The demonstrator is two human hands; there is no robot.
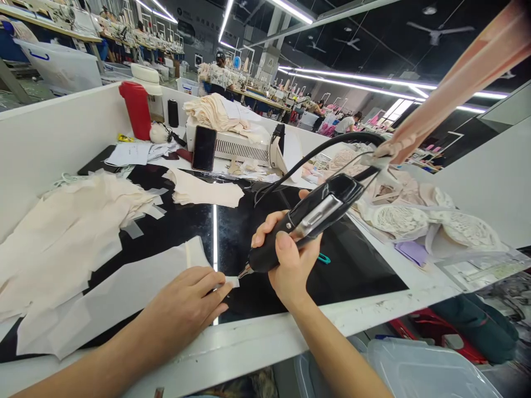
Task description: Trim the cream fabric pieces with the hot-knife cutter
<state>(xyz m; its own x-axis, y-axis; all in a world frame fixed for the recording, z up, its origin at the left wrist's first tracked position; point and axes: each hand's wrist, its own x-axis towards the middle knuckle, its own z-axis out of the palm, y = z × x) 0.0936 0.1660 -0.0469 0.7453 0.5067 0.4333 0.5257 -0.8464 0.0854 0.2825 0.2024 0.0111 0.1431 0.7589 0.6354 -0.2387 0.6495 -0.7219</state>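
A heap of cream fabric (70, 221) covered the left edge of a white table (352, 309) with a black top. Nearer the front edge, a long white piece (120, 287) lay flat, running beneath the person's left hand (191, 298). A red container (136, 110) stood near the far left corner. The left hand's fingers were curled, their tips on a small white tab (233, 281) near the middle of the front edge; I cannot tell whether they pinched or only pressed it. Toward the far edge were a cream piece (207, 190) and an upright phone (204, 148). The right hand (292, 260) gripped a black tool (315, 213), its metal tip at the tab's right end. Pink cloth (464, 83) was tied to the tool's upper end. Lace bras (468, 228) lay along the right edge.
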